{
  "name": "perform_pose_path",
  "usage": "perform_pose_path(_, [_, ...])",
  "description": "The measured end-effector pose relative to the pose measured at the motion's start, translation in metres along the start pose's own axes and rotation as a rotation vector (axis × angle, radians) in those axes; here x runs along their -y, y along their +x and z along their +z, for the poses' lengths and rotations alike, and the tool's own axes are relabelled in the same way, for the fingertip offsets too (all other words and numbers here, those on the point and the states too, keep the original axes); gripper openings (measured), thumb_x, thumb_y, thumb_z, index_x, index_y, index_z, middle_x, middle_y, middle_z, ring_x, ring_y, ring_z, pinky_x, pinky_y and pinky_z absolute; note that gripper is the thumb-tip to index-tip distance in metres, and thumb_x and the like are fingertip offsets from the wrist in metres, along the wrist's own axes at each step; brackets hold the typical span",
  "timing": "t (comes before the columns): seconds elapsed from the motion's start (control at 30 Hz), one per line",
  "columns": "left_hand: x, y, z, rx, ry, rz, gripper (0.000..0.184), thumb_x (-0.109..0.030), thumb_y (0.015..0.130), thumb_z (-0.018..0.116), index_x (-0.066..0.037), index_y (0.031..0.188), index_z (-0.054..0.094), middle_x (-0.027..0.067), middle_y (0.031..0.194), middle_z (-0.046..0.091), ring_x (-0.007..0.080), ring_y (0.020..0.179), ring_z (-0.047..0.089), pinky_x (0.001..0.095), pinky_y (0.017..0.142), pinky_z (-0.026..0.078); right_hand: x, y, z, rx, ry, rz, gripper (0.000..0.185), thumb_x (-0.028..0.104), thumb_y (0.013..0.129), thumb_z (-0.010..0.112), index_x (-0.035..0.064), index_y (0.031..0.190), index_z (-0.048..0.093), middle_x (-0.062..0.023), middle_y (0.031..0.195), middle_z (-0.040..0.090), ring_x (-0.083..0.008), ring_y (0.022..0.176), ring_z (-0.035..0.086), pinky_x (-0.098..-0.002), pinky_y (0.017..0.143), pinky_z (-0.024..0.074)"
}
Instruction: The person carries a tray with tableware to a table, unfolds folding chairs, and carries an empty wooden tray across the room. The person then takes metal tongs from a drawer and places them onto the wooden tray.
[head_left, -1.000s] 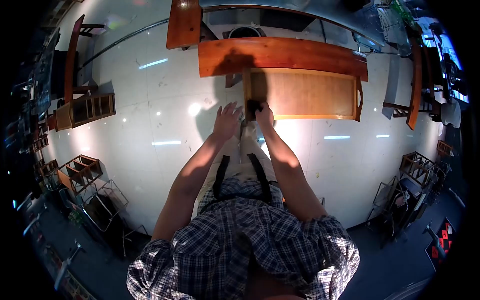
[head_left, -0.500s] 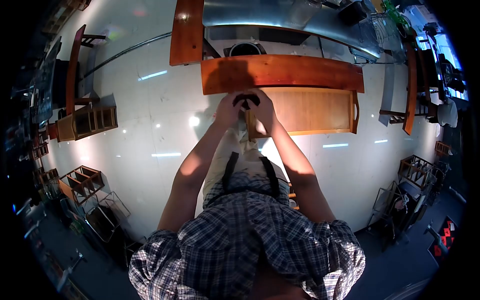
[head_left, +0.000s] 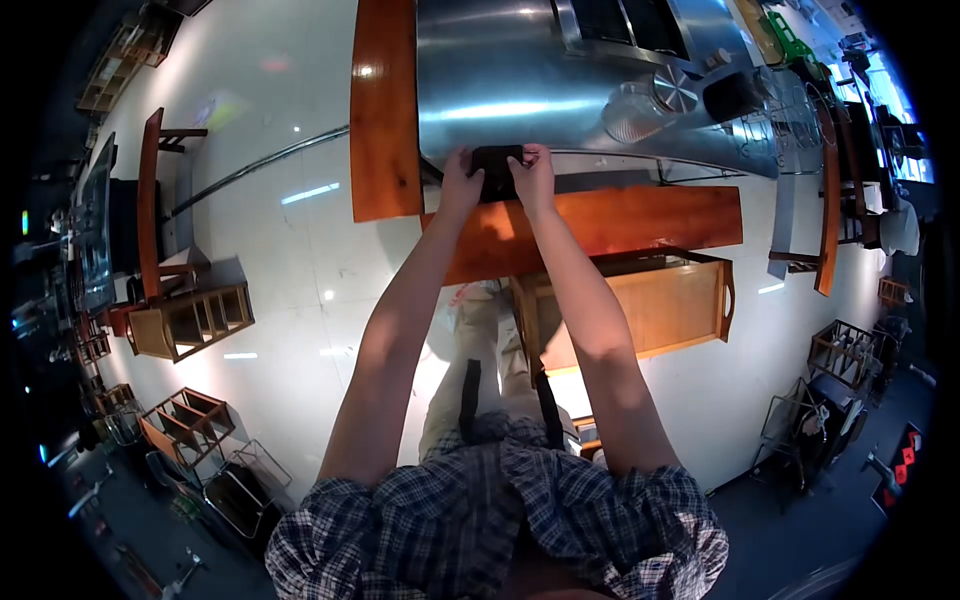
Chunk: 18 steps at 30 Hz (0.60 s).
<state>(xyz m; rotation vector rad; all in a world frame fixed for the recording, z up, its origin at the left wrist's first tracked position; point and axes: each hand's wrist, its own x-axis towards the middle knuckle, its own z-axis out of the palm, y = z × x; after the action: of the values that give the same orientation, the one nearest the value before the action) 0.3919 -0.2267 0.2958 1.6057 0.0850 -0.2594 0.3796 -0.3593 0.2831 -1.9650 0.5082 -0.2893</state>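
Observation:
Both hands hold a small dark, roughly rectangular object (head_left: 497, 157) at the near edge of the steel-topped table (head_left: 500, 70); its exact kind cannot be made out. My left hand (head_left: 462, 185) grips its left side, with the thumb on the near face. On its right side, my right hand (head_left: 534, 178) has its fingers curled round the edge. Below the hands lies an orange-brown wooden bench (head_left: 600, 225). The area directly beneath the held object is dark and partly hidden.
A glass jar (head_left: 640, 110) and a dark container (head_left: 735, 97) stand on the table's right side. A wooden cabinet (head_left: 640, 310) lies nearer my legs, beyond the bench. Another bench (head_left: 385, 110) flanks the table at left. Small shelves (head_left: 190, 320) stand further left.
Both hands have moved forward, from over the bench's near edge to the table edge, carrying the dark object. My arms are straighter, and the view has tilted up to show more of the table.

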Motion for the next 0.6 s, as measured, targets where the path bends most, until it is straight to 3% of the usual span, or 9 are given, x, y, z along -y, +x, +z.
perform_pose_path(0.13, [0.003, 0.056, 0.006, 0.074, -0.136, 0.008, 0.042, 0.009, 0.077, 0.047, 0.002, 0.118, 0.042, 0.0171, 0.115, 0.051, 0.0253, 0.107, 0.052, 0.0314, 0.090, 0.042, 0.019, 0.047, 0.012, -0.009, 0.088, 0.103, 0.033, 0.000, 0.075, 0.063, 0.0001, 0.103, 0.045, -0.0078, 0.093, 0.056, -0.0128, 0.084, 0.054, -0.0240, 0.074, 0.0444])
perform_pose_path(0.23, [-0.001, 0.097, 0.002, 0.158, -0.301, -0.159, 0.045, 0.008, 0.081, 0.040, -0.006, 0.123, 0.041, 0.0127, 0.114, 0.050, 0.0207, 0.104, 0.051, 0.0289, 0.086, 0.042, 0.022, 0.084, 0.031, 0.100, 0.015, 0.012, 0.042, 0.001, 0.078, 0.058, -0.0016, 0.116, 0.042, -0.0137, 0.110, 0.054, -0.0192, 0.101, 0.053, -0.0270, 0.085, 0.0421])
perform_pose_path(0.37, [0.003, 0.101, 0.010, 0.157, -0.348, -0.083, 0.046, 0.007, 0.081, 0.041, -0.006, 0.125, 0.040, 0.0131, 0.115, 0.049, 0.0214, 0.103, 0.051, 0.0291, 0.085, 0.043, 0.020, 0.087, 0.027, 0.128, 0.138, 0.105, 0.050, 0.005, 0.074, 0.059, -0.0030, 0.120, 0.041, -0.0179, 0.108, 0.056, -0.0282, 0.104, 0.053, -0.0319, 0.089, 0.0405])
perform_pose_path(0.47, [0.029, 0.104, 0.018, 0.195, -0.259, -0.060, 0.048, 0.005, 0.080, 0.044, -0.005, 0.127, 0.038, 0.0151, 0.119, 0.046, 0.0235, 0.106, 0.050, 0.0292, 0.087, 0.042, 0.021, 0.074, 0.012, 0.141, -0.117, 0.051, 0.056, 0.005, 0.071, 0.056, -0.0015, 0.124, 0.039, -0.0217, 0.116, 0.051, -0.0337, 0.111, 0.047, -0.0355, 0.095, 0.0365])
perform_pose_path(0.53, [0.059, 0.110, 0.022, 0.095, 0.287, 0.229, 0.052, 0.001, 0.074, 0.053, -0.002, 0.125, 0.040, 0.0216, 0.126, 0.042, 0.0342, 0.116, 0.042, 0.0392, 0.097, 0.035, -0.011, 0.066, 0.009, -0.062, -0.447, -0.066, 0.057, 0.004, 0.068, 0.054, -0.0021, 0.123, 0.039, -0.0247, 0.122, 0.045, -0.0374, 0.115, 0.041, -0.0396, 0.099, 0.0324])
perform_pose_path(0.6, [0.073, 0.105, 0.016, 0.068, 0.299, 0.265, 0.053, 0.000, 0.074, 0.055, -0.002, 0.125, 0.040, 0.0232, 0.128, 0.039, 0.0369, 0.117, 0.039, 0.0408, 0.098, 0.033, -0.028, 0.049, 0.000, -0.095, -0.441, -0.074, 0.056, 0.005, 0.069, 0.054, -0.0030, 0.122, 0.039, -0.0248, 0.123, 0.044, -0.0378, 0.115, 0.041, -0.0405, 0.099, 0.0320])
